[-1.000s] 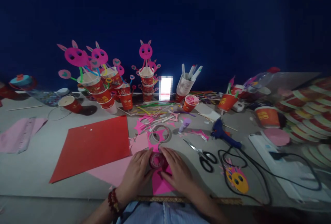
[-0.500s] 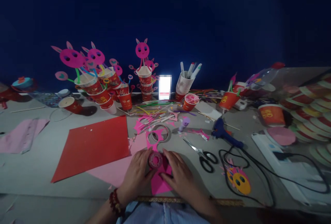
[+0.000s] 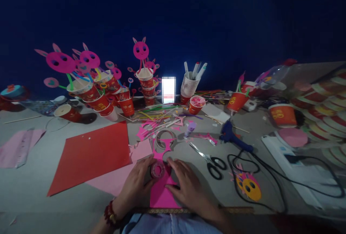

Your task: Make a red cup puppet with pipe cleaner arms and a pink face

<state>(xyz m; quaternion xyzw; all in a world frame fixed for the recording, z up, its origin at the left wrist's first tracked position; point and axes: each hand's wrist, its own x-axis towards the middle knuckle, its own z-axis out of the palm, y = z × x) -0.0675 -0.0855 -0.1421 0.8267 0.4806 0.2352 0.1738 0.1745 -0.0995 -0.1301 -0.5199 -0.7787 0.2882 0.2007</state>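
My left hand (image 3: 136, 180) curls its thumb and fingers around a small round tape roll (image 3: 157, 170), which lies flat on a bright pink paper sheet (image 3: 163, 196). Through the roll's centre the pink shows. Across from it, my right hand (image 3: 186, 181) rests at the sheet's right edge, thumb and fingers apart, with nothing gripped. Round cut-outs notch the far end of the sheet, where a larger ring (image 3: 156, 142) lies. A pale pink sheet (image 3: 108, 180) is partly under my left hand.
Scissors (image 3: 209, 160) lie right of my hands, beside a blue glue gun (image 3: 235, 136) with a looping black cord. Red card (image 3: 92, 156) is on the left. A purple glue stick (image 3: 190, 128) stands farther back. Decorated cups (image 3: 100, 102) and a pen cup (image 3: 190, 84) line the rear.
The tape roll has shifted slightly left on the pink sheet with my left hand. More of the sheet shows between my hands, and the right hand's fingers have moved away from the roll.
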